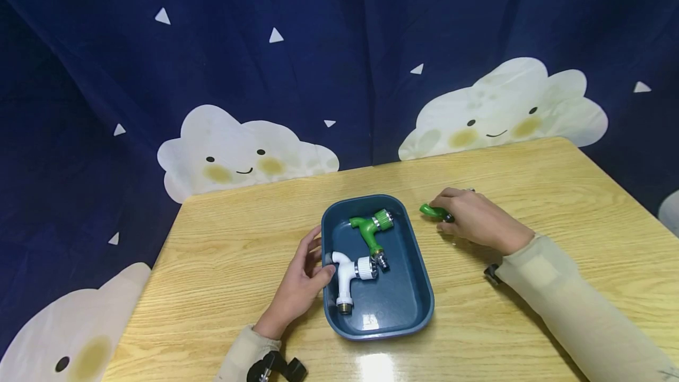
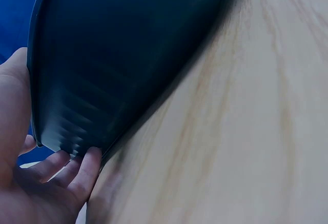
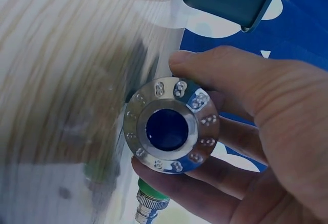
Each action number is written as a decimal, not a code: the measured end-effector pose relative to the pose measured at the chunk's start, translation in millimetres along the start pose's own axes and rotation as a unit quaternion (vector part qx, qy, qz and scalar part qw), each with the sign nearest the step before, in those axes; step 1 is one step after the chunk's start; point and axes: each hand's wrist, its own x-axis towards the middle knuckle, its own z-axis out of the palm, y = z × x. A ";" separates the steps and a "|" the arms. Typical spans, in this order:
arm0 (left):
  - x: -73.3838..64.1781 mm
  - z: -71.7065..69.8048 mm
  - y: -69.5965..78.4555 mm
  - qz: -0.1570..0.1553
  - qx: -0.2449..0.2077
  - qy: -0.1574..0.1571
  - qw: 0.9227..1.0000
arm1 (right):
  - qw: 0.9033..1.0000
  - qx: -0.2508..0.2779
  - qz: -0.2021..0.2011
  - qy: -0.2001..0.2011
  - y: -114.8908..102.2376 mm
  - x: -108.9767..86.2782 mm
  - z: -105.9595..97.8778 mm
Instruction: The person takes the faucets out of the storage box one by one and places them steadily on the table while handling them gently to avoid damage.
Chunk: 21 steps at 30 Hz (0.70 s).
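My left hand (image 1: 301,283) grips the left rim of a dark blue plastic tub (image 1: 402,293), thumb over the edge and fingers along the outer wall. Inside the tub lie a green faucet (image 1: 367,230) and, nearer my thumb, a white faucet (image 1: 346,279). To the right of the tub, my right hand (image 1: 473,217) holds a second green faucet (image 1: 431,211) by its knob, low over the table. The right wrist view shows the knob's round silver end (image 3: 136,131) with a dark blue centre between thumb and fingers. Much of that faucet is hidden by the hand.
Everything stands on a light wooden table (image 1: 233,252). Behind it hangs a dark blue curtain (image 1: 361,63) with smiling clouds and white triangles. A black strap device (image 1: 273,367) sits on the left wrist.
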 end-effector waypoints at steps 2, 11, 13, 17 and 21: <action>0.0 0.1 0.0 0.000 0.001 0.001 1.000 | 1.000 0.000 0.002 -0.002 0.0 0.1 0.1; -0.5 0.4 -0.5 -0.003 0.004 0.007 1.000 | 1.000 0.003 0.009 -0.003 1.5 0.3 1.4; -0.3 0.4 -0.4 -0.003 0.005 0.007 1.000 | 1.000 0.004 0.008 -0.002 2.2 0.2 1.7; 0.0 0.2 -0.5 -0.004 0.004 0.006 1.000 | 1.000 0.006 0.008 0.000 2.9 0.4 1.9; 0.1 0.0 -1.0 -0.007 0.001 0.005 1.000 | 1.000 0.006 0.010 -0.001 3.0 0.5 2.0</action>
